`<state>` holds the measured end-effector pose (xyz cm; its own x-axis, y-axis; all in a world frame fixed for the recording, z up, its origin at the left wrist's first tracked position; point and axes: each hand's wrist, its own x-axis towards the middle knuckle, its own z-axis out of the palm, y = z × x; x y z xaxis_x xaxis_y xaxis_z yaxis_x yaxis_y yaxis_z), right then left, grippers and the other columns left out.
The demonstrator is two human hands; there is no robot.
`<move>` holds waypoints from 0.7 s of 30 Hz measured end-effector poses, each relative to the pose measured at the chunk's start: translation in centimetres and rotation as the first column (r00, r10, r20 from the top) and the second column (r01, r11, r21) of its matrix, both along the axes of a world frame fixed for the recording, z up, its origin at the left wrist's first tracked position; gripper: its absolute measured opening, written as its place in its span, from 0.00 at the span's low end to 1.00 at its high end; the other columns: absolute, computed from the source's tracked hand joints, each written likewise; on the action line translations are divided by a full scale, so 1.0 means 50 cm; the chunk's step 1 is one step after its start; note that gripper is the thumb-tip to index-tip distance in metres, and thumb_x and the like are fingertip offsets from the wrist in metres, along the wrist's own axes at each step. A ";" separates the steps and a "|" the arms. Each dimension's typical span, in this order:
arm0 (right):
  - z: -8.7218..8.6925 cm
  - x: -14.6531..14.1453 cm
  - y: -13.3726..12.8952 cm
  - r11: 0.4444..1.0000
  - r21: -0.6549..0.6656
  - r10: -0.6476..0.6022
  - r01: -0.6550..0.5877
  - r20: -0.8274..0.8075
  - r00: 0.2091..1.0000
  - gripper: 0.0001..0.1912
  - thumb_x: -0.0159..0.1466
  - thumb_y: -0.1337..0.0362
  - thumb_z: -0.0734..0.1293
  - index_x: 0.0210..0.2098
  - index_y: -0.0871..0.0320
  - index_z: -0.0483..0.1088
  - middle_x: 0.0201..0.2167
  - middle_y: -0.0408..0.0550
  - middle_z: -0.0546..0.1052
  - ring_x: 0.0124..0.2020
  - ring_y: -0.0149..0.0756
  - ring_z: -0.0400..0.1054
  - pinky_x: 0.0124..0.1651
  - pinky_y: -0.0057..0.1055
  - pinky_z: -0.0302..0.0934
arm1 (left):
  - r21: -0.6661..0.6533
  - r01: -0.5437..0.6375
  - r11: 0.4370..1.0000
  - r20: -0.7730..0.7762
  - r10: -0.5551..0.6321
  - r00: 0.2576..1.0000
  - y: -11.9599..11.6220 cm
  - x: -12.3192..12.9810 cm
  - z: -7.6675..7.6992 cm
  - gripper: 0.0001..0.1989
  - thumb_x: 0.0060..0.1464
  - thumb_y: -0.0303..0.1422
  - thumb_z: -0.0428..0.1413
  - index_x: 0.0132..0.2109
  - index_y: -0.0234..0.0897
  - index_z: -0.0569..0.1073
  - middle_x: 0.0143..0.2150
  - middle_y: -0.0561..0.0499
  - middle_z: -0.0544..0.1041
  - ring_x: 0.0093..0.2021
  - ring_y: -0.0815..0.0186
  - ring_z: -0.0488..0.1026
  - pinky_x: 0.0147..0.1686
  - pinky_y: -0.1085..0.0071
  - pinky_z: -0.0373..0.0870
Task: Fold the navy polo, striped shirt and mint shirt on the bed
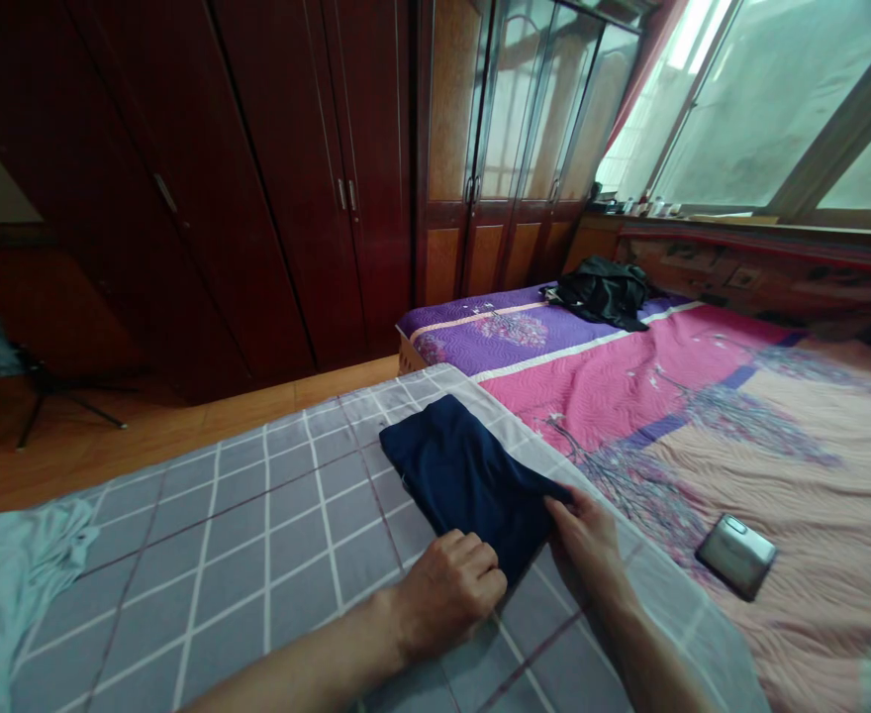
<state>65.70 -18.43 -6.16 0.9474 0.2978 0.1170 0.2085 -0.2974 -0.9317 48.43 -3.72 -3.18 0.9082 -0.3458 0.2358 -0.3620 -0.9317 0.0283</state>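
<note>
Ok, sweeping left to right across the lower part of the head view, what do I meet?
Pale teal cloth → left hand → right hand → silver rectangular device
</note>
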 end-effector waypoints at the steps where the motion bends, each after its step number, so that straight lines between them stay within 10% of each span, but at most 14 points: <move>1: 0.000 0.002 -0.001 0.999 -0.036 0.004 -0.003 0.048 0.999 0.19 0.53 0.56 0.65 0.38 0.62 0.75 0.26 0.49 0.79 0.29 0.42 0.73 0.30 0.32 0.65 | -0.014 0.006 1.000 0.019 -0.006 1.000 -0.004 0.003 0.001 0.04 0.61 0.29 0.49 0.37 0.36 0.66 0.37 0.51 0.72 0.38 0.65 0.67 0.35 0.68 0.61; 10: -0.005 0.000 0.002 0.976 -0.213 -0.008 0.039 0.147 0.989 0.22 0.55 0.55 0.60 0.42 0.62 0.73 0.33 0.51 0.79 0.35 0.44 0.73 0.38 0.36 0.64 | -0.041 -0.133 0.990 -0.024 0.132 0.991 -0.043 -0.008 0.001 0.13 0.58 0.40 0.55 0.43 0.35 0.68 0.43 0.48 0.72 0.44 0.60 0.67 0.40 0.65 0.66; 14: -0.008 -0.004 0.006 0.962 -0.265 -0.021 0.062 0.154 0.988 0.23 0.55 0.54 0.59 0.43 0.60 0.73 0.34 0.52 0.79 0.36 0.45 0.73 0.40 0.37 0.63 | -0.244 -0.166 0.956 -0.031 0.163 0.986 0.007 0.007 0.009 0.15 0.59 0.45 0.52 0.44 0.38 0.70 0.42 0.50 0.74 0.44 0.63 0.69 0.44 0.67 0.66; 21: -0.005 -0.012 0.012 0.882 -0.445 -0.069 0.155 0.204 0.976 0.26 0.57 0.53 0.58 0.50 0.59 0.70 0.29 0.50 0.77 0.32 0.44 0.71 0.36 0.37 0.61 | -0.202 -0.808 0.554 -0.138 0.801 0.583 0.223 0.070 0.011 0.11 0.58 0.35 0.55 0.47 0.36 0.69 0.48 0.43 0.73 0.51 0.56 0.68 0.48 0.63 0.65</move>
